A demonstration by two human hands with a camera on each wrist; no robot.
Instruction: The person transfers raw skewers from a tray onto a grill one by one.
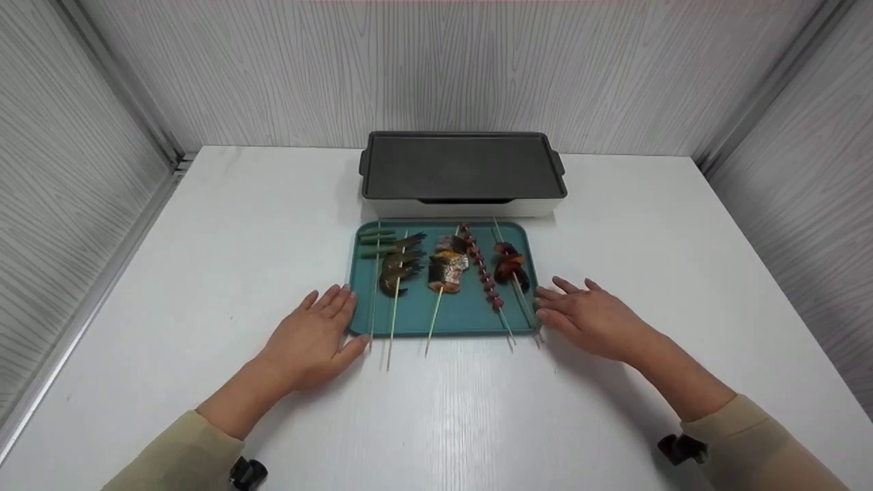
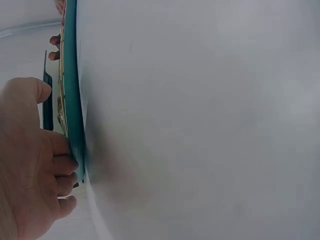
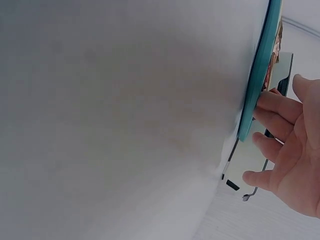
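A teal tray [image 1: 470,320] lies on the table with several skewers across it. From left to right these bear green vegetable pieces [image 1: 377,239], shrimp [image 1: 401,266], fish chunks [image 1: 445,274], small reddish balls [image 1: 483,269] and dark red slices [image 1: 510,264]. My left hand [image 1: 314,339] is at the tray's left edge, its fingers extended and touching the rim. Opposite it, my right hand [image 1: 592,318] has its fingertips at the right edge. Both wrist views show the fingers against the tray's side, loosely extended, with the thumbs apart from it.
Just behind the tray stands a griddle [image 1: 464,166] with a flat dark plate on a white base. The white table [image 1: 273,204] is enclosed by grey wood-grain panels [image 1: 273,75] at the back and both sides. Several skewer ends stick out past the tray's front edge.
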